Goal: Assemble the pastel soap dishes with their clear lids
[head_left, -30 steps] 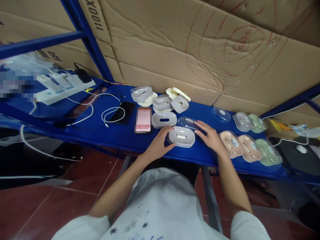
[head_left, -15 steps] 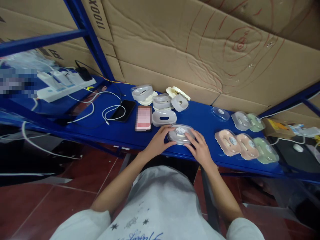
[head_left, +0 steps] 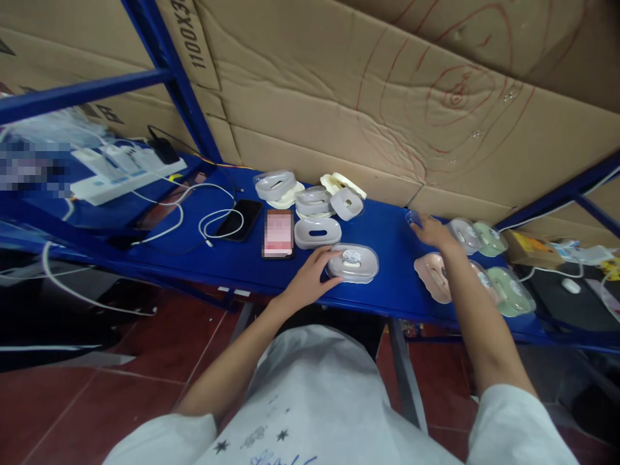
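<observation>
A grey soap box with a clear lid and a round sticker (head_left: 362, 263) lies near the front edge of the blue table. My left hand (head_left: 310, 276) grips its left end between thumb and fingers. Out to the back right, my right hand (head_left: 431, 230) has its fingers closed at a loose clear plastic lid (head_left: 411, 218), mostly covered by the hand. Under my right forearm are pink lidded soap boxes (head_left: 432, 276), partly hidden. An uncovered grey soap box part (head_left: 317, 232) stands just behind my left hand.
Grey and cream soap box parts (head_left: 314, 201) are piled at the back. Green lidded boxes (head_left: 511, 294) and a grey one (head_left: 464, 234) sit at right. A lit phone (head_left: 278, 234), a dark phone (head_left: 245, 219) and white cables lie left. Cardboard (head_left: 310, 123) walls the back.
My right hand has left the grey soap box and moved right and back to the loose clear lid. My left hand stays on the soap box.
</observation>
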{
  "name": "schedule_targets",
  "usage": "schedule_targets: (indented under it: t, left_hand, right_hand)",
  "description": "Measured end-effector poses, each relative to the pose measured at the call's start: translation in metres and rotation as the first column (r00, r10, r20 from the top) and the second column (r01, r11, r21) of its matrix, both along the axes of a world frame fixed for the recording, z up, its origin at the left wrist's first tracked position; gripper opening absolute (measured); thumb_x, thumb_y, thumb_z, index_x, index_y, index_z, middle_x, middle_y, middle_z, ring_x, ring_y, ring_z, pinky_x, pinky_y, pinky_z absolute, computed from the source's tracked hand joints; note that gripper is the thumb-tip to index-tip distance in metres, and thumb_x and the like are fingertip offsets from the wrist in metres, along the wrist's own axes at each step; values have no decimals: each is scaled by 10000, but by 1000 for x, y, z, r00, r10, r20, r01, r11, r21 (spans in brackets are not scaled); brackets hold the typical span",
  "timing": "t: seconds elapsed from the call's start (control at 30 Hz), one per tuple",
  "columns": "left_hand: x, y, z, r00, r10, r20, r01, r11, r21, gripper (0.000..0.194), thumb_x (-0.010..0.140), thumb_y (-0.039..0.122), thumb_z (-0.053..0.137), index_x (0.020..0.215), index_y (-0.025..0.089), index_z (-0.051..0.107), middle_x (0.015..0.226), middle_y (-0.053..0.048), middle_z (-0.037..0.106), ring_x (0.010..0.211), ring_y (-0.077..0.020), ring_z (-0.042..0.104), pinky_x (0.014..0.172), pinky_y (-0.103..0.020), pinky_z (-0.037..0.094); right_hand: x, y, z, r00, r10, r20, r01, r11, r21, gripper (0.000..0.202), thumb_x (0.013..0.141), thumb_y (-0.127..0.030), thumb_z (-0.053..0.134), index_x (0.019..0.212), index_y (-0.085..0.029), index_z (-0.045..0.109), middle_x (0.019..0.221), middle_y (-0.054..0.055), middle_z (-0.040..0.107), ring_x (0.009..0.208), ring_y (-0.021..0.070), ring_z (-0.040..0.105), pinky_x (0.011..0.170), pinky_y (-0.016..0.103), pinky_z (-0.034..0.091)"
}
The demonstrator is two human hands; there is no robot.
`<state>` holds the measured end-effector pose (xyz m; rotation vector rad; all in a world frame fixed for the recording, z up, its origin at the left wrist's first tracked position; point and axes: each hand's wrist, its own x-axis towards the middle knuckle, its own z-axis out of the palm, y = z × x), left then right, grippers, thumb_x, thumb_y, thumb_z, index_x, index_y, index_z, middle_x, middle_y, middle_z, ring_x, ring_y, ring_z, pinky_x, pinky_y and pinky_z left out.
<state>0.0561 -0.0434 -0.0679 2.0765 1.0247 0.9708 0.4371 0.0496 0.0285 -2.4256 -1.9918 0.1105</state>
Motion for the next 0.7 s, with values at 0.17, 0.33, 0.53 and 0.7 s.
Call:
schedule_targets:
  t: [0.17, 0.33, 0.53, 0.7]
  left_hand:
    - [1, -1, -2, 999, 1, -44, -1, 1000, -2, 696, 925, 289, 811, 1536, 299, 478, 1649, -126, 434, 1558, -322, 435, 1296, -532, 377]
    - [2, -2, 0, 999, 6, -51, -6, 1000, 10, 655, 945, 265, 781, 1524, 296, 475, 1630, -124, 464, 1550, -316, 446, 1282, -535, 397]
    - [1, 0, 2, 999, -2, 38, 1, 1000, 28, 620, 964, 292, 762, 1512, 295, 473, 1567, -116, 527, 1501, -302, 501, 1273, -526, 408]
    - [-2, -2, 4, 997, 15, 71, -22, 995, 95, 664, 1016, 355, 695, 1599, 302, 383, 1689, -138, 403, 1582, -305, 404, 1299, -524, 366]
  right_hand:
    - [6, 41, 1, 995, -94, 12, 95, 994, -56, 670, 1025, -610, 552, 1458, -104, 627, 1451, 322, 624, 1374, 479, 601, 1100, 744, 439]
    - [-34, 7, -6, 953, 264, -148, -258, 964, 60, 669, 1055, -637, 505, 1591, -237, 522, 1618, 165, 540, 1522, 351, 488, 1249, 599, 383]
    - [-96, -65, -27, 539, 768, -347, -774, 614, 157, 1004, 885, -670, 777, 1706, -337, 306, 1760, 114, 325, 1622, 345, 324, 1285, 567, 360]
    - [-92, -74, -24, 566, 783, -260, -744, 620, 247, 887, 923, -613, 759, 1672, -313, 391, 1718, 121, 398, 1586, 344, 390, 1277, 551, 375]
